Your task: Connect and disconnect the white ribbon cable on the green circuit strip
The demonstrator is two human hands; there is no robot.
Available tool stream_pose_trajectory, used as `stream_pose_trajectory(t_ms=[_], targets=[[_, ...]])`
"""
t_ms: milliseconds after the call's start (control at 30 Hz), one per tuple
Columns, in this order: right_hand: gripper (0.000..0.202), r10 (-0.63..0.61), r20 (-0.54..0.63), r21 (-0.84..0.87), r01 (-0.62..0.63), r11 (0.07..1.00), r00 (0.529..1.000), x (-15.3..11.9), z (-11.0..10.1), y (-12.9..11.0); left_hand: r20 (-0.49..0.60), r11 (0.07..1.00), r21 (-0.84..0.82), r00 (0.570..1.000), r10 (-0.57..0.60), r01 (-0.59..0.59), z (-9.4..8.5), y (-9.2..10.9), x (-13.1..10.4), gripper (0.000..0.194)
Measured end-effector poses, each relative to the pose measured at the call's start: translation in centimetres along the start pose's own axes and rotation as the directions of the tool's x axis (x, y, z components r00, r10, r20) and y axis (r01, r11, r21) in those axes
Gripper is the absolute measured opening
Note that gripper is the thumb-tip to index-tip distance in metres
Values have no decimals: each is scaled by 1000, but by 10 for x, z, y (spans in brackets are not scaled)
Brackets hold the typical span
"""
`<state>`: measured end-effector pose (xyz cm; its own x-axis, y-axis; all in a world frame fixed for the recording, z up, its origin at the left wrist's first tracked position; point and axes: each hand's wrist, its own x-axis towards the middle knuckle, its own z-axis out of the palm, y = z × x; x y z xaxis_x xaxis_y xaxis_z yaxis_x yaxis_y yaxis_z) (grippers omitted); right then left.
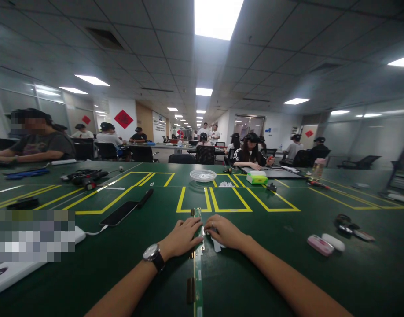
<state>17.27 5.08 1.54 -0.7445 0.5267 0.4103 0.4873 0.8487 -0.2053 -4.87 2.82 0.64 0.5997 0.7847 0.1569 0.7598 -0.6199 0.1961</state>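
Observation:
A long, narrow green circuit strip (198,275) with metal parts and brown pieces along its left side lies lengthwise on the green table. My left hand (183,237), with a watch (151,252) on the wrist, rests flat on the strip's left side, fingers stretched out. On the strip's right edge, my right hand (223,232) has its fingers bent and pressed together at a small silvery part; whether it grips that part is hidden. Under the right palm lies a white paper-like scrap (218,246).
Yellow tape outlines mark the table (149,273). A white basket (203,176) stands ahead, a green-white box (256,177) to its right. A phone (120,213) with a cable lies left; a pink case (321,245) and keys lie right. People sit beyond.

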Motion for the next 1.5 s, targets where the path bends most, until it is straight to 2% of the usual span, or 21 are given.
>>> stream_pose_trajectory(t_ms=[133,267,400,533,600,667,733,800,867,900,967,1033,1167,1500], targets=[[19,-52,6,-46,53,998,999,0,-2,5,6,1000,15,1000,-4,4,0,0,1,56],[21,-56,-1,-79,55,995,998,-4,-7,21,12,1000,17,1000,-19,18,0,0,1,55],[19,113,-43,-179,-119,977,993,-16,-19,51,10,1000,15,1000,-21,21,2,-1,1,56],[18,339,-108,-265,-356,896,935,-32,-33,80,10,1000,-4,1000,-20,20,3,-2,0,56],[18,406,-159,-264,-435,861,900,-36,-37,86,7,1000,-14,1000,-20,21,2,-1,0,57],[19,421,-204,-236,-462,855,884,-34,-38,83,5,999,-24,1000,-23,23,0,0,-1,57],[20,385,-232,-197,-431,881,893,-28,-35,70,2,999,-36,999,-33,33,0,1,-1,60],[22,297,-221,-153,-334,930,929,-19,-30,48,-6,998,-50,999,-48,47,0,2,-1,65],[26,124,-122,-101,-137,985,985,-9,-22,22,-15,997,-61,998,-55,54,1,2,0,69],[29,36,-57,-68,-40,997,998,-4,-18,9,-22,996,-64,998,-56,55,1,2,0,70],[33,-85,31,-8,85,996,996,3,-12,-13,-32,996,-68,998,-56,53,2,1,0,71],[35,-143,92,34,140,990,985,7,-8,-25,-35,996,-68,998,-56,53,3,1,0,70],[33,-129,118,52,124,991,985,6,-8,-23,-35,997,-62,998,-45,43,3,0,0,69],[29,-88,78,-27,91,996,993,0,-8,-2,-15,1000,7,1000,-13,13,5,-1,0,59]])
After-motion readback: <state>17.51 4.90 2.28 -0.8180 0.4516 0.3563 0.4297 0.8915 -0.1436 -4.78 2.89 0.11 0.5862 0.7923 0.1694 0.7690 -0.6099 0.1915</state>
